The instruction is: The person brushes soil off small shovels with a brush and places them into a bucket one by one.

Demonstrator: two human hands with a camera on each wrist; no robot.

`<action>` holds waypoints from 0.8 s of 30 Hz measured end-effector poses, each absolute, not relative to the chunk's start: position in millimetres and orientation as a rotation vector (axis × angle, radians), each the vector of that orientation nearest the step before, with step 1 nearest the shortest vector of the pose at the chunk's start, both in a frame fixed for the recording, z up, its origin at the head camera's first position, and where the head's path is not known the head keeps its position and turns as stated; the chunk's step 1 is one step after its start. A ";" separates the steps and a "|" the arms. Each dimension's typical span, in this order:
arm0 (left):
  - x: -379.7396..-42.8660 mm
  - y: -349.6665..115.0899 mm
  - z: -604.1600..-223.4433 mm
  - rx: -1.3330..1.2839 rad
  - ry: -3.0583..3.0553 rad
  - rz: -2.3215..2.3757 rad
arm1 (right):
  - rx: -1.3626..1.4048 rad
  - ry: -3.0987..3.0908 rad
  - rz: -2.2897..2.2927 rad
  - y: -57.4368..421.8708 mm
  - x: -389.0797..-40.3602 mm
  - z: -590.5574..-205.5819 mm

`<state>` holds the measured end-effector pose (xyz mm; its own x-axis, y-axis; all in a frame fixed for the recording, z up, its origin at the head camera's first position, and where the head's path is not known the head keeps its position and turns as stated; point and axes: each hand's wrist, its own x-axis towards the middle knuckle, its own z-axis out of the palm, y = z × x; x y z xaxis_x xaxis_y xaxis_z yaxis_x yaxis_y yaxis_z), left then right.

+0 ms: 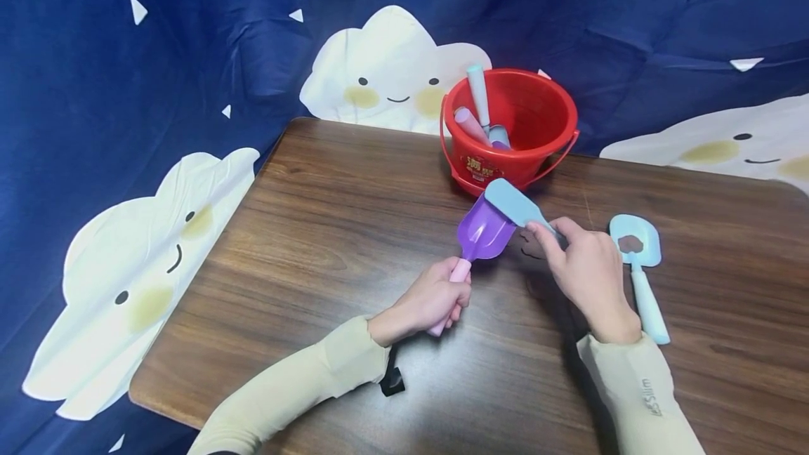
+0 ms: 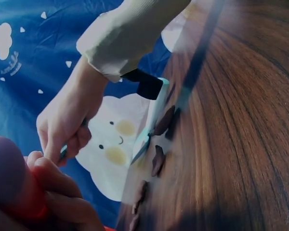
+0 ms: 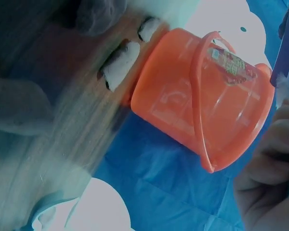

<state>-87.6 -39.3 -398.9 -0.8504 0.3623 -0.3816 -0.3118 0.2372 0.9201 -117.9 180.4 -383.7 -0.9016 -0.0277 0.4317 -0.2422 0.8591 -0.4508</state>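
In the head view my left hand [image 1: 442, 293] grips the pink handle of a purple toy shovel [image 1: 482, 234], its scoop raised in front of the bucket. My right hand [image 1: 584, 269] holds a light blue toy shovel [image 1: 508, 202] by its handle, fingers curled round it. The blue blade overlaps the top of the purple scoop in this view. In the left wrist view the left hand's fingers [image 2: 62, 192] wrap the pink handle, and the right hand [image 2: 67, 115] shows beyond. The right wrist view catches the right hand [image 3: 274, 178] at its right edge.
A red bucket [image 1: 537, 163] stands at the table's back edge with several toy tool handles [image 1: 478, 93] poking up inside. Another light blue shovel [image 1: 647, 300] with a hole in its blade lies at right. Several dark, flat pieces [image 2: 158, 161] lie on the table [image 1: 303, 244].
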 end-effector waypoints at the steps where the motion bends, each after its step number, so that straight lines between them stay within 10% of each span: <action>1: -87.2 -39.4 -398.9 0.055 1.997 1.644 | 0.185 -2.596 0.708 180.8 -117.9 -383.3; 24: -93.1 -47.2 -398.8 0.282 2.559 1.245 | 0.091 -2.406 0.841 189.0 -116.4 -376.2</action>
